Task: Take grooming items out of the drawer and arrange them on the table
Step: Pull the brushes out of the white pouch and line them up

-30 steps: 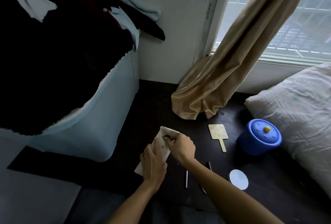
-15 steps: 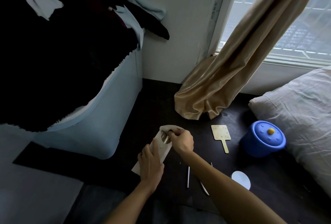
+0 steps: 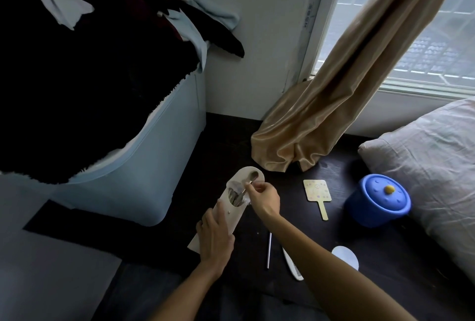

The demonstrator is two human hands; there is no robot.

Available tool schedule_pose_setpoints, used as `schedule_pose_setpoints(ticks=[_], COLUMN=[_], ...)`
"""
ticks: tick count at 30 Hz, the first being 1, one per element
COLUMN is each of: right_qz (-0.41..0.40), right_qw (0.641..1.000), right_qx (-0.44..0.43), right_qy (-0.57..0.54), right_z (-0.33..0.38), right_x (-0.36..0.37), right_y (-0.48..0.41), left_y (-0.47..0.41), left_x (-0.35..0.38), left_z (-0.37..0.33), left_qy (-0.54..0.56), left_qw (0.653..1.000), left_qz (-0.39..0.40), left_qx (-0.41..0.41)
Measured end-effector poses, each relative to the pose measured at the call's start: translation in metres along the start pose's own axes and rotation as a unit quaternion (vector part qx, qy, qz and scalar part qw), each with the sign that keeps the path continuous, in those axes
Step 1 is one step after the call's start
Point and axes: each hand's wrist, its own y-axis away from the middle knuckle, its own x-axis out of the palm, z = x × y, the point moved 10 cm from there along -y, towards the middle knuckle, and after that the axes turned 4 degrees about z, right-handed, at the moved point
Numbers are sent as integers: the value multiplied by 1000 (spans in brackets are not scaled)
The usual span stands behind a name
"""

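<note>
Drawn farther out of its pale pouch (image 3: 235, 214) than half a second ago: a slim metal tool (image 3: 244, 191), pinched between thumb and fingertips of the right hand (image 3: 264, 198). Gripped round its lower end by the curled left hand (image 3: 214, 238), that pouch, above the dark desk (image 3: 321, 230). At 3 o'clock from it, a hand mirror (image 3: 316, 191) lying flat, then a blue lidded pot (image 3: 377, 200). At 5 o'clock, a metal stick (image 3: 269, 250) beside a white comb (image 3: 291, 265).
</note>
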Motion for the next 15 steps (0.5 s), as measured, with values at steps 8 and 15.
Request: schedule_pose_setpoints(ticks=[8, 15], right_qz=[35, -78], right_qw=[999, 992], right_qx=[-18, 36], right_qy=[31, -91], right_z=[1, -8], right_x=[9, -28], right_y=[6, -10], left_y=[1, 6], left_x=[1, 3], left_z=[0, 19], left_qy=[-4, 7], left_qw=[1000, 999], left_qz=[-2, 11], left_qx=[3, -46])
